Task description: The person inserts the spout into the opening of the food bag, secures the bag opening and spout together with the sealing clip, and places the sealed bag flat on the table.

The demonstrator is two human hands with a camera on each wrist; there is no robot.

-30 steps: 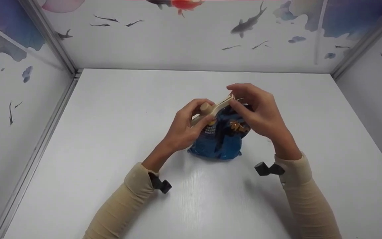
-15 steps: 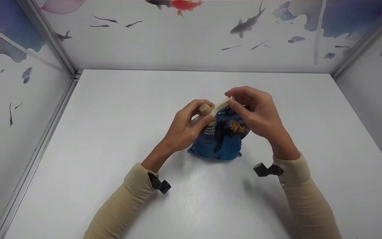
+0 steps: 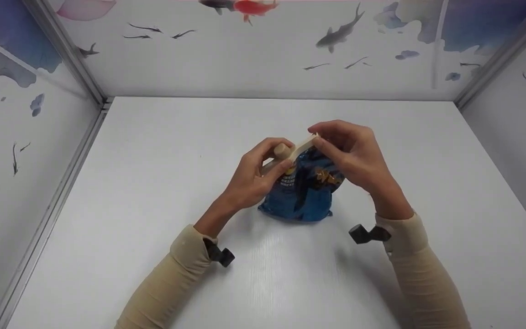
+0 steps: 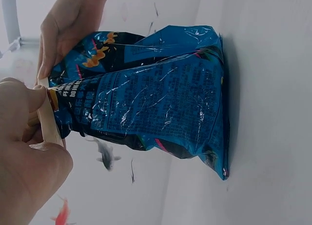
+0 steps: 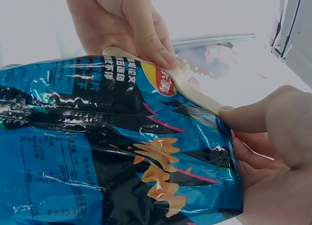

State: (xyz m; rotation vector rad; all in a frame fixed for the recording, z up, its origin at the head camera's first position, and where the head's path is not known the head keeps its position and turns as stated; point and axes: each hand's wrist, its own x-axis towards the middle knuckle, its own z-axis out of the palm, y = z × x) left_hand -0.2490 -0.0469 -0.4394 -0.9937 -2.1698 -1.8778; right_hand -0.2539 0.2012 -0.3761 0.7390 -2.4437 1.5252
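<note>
A blue snack bag (image 3: 313, 201) stands upright on the table, its top gathered into a cream bag clip (image 3: 303, 146) with a round knob (image 3: 282, 151). My left hand (image 3: 256, 176) grips the clip near the knob, thumb in front and fingers behind. At the other end, my right hand (image 3: 356, 155) pinches the clip between thumb and fingers. The right wrist view shows the clip bar (image 5: 197, 95) lying across the bag's top edge, with the right thumb (image 5: 243, 117) pressing its end. In the left wrist view, the bag's printed side (image 4: 156, 98) hangs below the clip.
The white table (image 3: 176, 132) is bounded by a back wall (image 3: 263, 64) printed with fish and by side panels (image 3: 12, 137). Metal frame posts (image 3: 73, 59) stand at the corners. A black wrist camera mount (image 3: 370, 234) sits on the right sleeve.
My right hand has shifted slightly left and down at the clip's end. The slit seen between the clip's bars a second ago no longer shows. The left hand stays almost still.
</note>
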